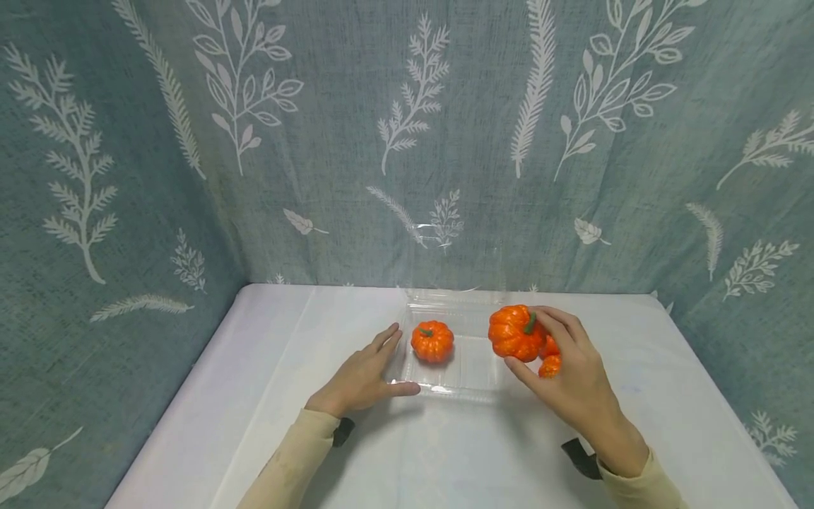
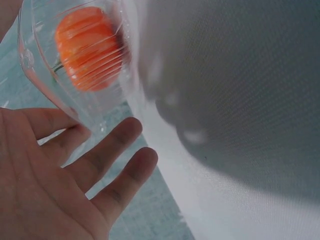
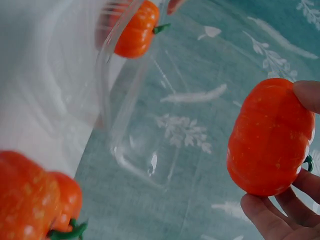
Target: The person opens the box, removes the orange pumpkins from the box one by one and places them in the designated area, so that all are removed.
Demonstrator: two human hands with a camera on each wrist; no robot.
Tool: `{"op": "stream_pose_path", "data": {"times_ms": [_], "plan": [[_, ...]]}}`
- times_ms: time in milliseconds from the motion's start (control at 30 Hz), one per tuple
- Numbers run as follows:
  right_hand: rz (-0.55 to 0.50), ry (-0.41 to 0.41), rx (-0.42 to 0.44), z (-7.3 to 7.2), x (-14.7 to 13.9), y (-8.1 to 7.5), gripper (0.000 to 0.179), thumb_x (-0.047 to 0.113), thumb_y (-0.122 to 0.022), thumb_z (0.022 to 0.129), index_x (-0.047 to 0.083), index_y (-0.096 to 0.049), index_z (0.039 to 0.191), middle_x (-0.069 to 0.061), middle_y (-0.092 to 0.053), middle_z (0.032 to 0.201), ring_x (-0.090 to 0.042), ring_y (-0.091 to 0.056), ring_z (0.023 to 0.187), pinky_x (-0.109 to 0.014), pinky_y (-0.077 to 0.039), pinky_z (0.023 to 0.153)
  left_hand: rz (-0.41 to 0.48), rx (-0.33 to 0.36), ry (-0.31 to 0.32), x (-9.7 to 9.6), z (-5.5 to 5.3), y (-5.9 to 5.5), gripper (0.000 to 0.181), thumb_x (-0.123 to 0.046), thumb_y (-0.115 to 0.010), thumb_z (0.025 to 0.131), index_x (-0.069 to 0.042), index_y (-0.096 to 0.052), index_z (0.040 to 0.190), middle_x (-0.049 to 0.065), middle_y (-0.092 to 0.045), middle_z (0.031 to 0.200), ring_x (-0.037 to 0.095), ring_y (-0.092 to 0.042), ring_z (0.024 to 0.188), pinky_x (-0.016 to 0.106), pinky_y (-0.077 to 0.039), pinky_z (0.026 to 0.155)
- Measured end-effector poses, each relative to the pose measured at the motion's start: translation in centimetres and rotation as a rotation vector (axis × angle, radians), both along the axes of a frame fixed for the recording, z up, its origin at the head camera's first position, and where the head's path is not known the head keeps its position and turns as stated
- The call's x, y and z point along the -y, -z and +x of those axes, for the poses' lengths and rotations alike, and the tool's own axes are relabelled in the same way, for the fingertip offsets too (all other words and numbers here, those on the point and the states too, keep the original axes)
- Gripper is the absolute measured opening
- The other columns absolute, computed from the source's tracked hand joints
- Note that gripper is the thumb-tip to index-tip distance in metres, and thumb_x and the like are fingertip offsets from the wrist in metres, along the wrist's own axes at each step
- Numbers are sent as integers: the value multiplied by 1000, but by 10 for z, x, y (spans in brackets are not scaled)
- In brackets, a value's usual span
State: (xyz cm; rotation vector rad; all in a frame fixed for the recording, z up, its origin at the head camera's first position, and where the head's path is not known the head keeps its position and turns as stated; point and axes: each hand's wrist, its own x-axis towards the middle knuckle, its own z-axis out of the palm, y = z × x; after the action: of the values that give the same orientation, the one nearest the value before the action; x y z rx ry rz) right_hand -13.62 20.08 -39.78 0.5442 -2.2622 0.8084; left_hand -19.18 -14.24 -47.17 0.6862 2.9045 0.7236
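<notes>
My right hand [image 1: 581,378] grips a small orange pumpkin [image 1: 511,334] with a green stem, thumb on one side and fingers on the other. It holds the pumpkin up by the right side of a clear plastic container [image 1: 470,364]. Inside the container, toward its left, sits another orange pumpkin [image 1: 432,343]. At the container's left wall, my left hand [image 1: 361,378] spreads its fingers and thumb. The left wrist view shows those fingertips [image 2: 131,127] straight and close to the clear plastic. More small pumpkins [image 3: 20,200] lie on the table beside the container, partly behind my right hand.
The container's clear lid [image 1: 454,265] stands raised at the back, against the curtain. A white cloth covers the table [image 1: 280,367]. Blue-green curtains [image 1: 343,141] with white leaf prints enclose the back and both sides.
</notes>
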Motion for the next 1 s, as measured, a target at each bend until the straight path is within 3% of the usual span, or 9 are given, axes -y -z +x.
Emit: {"op": "stream_pose_path", "data": {"times_ms": [267,500,567,700,900,933,1000], "plan": [[-11,78,8,0,-26,10,77,21,-97,63,1,-63,130,-12,-58,131,-29,-60,114,-3,-30,100,14,4,-3,0,1,-2,113,-77,-66,80,-8,-28,161,1,-21,168,35,-42,142,49,-36,115],[-5,148,15,4,-45,14,78,18,-96,64,1,-63,132,-15,-59,131,-33,-60,113,-1,-26,99,8,18,-3,0,0,-2,115,-79,-64,79,-10,-25,162,-1,-19,169,34,-42,142,48,-36,116],[-1,170,27,5,-49,14,78,19,-96,64,1,-63,132,-15,-59,131,-34,-60,114,-12,-39,103,2,21,-2,0,0,-2,115,-80,-64,79,-11,-24,162,-2,-18,169,33,-41,143,47,-36,116],[18,208,59,5,-56,15,78,22,-96,66,1,-62,133,-15,-58,131,-33,-60,110,-29,-50,100,5,18,-5,2,0,-3,115,-78,-65,79,-10,-24,162,-2,-18,169,32,-40,144,47,-35,116],[23,249,75,6,-67,21,79,22,-96,67,-1,-61,133,-18,-56,131,-34,-62,104,-21,-47,100,5,15,-10,2,1,-1,115,-79,-65,79,-11,-25,162,-2,-19,168,32,-41,144,46,-35,116],[18,253,77,7,-69,21,80,22,-96,66,-2,-60,134,-19,-56,132,-34,-62,104,-13,-42,101,7,13,-9,2,1,0,115,-79,-65,79,-11,-25,162,-2,-20,168,32,-41,143,46,-35,116],[14,266,85,8,-72,23,80,22,-96,66,-2,-60,134,-19,-56,132,-35,-61,104,-16,-45,100,10,8,-7,2,1,0,115,-79,-64,79,-10,-26,162,-2,-20,168,32,-42,143,46,-35,116]]}}
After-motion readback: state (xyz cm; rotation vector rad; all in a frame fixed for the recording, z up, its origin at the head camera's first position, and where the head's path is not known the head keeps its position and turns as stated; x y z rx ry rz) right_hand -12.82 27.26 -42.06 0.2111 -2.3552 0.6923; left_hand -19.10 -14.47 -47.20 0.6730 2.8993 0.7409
